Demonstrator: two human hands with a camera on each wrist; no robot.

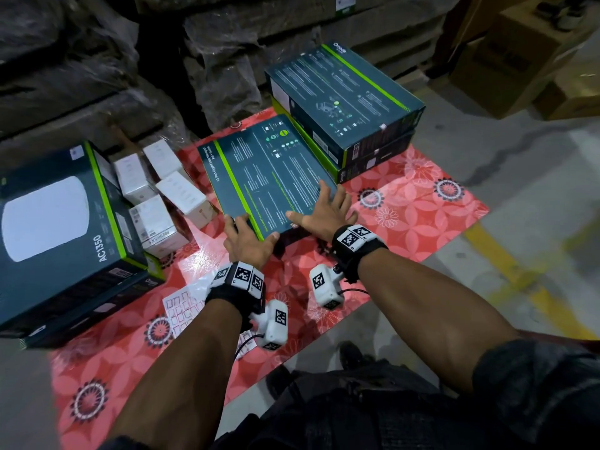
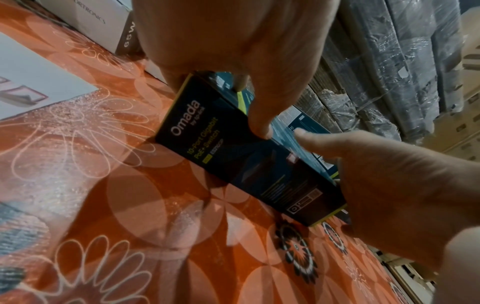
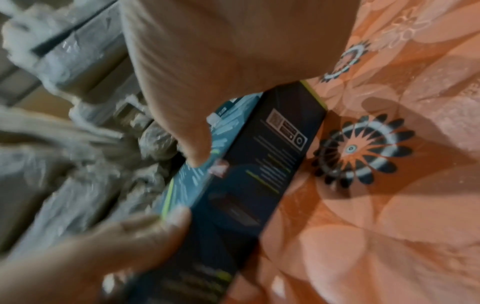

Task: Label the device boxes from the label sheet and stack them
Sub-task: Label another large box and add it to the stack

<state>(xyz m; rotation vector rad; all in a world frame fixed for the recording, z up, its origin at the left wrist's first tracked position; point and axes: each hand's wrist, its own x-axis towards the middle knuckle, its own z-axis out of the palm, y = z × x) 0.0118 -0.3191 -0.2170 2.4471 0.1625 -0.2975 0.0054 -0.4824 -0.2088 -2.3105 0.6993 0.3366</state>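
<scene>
A flat teal device box (image 1: 269, 177) with a green stripe lies in the middle of the red floral mat (image 1: 406, 216). My left hand (image 1: 246, 238) grips its near-left corner, fingers over the end and thumb on the near edge. My right hand (image 1: 328, 209) lies spread with straight fingers on the top at the near-right corner. The left wrist view shows the box's dark near side (image 2: 233, 156) on the mat. A small pale sticker (image 2: 292, 159) sits on its top edge between the hands. The white label sheet (image 1: 183, 308) lies on the mat beneath my left wrist.
Two matching boxes (image 1: 344, 99) are stacked at the back right, close to the held box's far end. Another stack topped by an AC1350 box (image 1: 58, 228) stands at the left. Several small white boxes (image 1: 162, 196) sit between. Wrapped pallets (image 1: 211, 60) line the back.
</scene>
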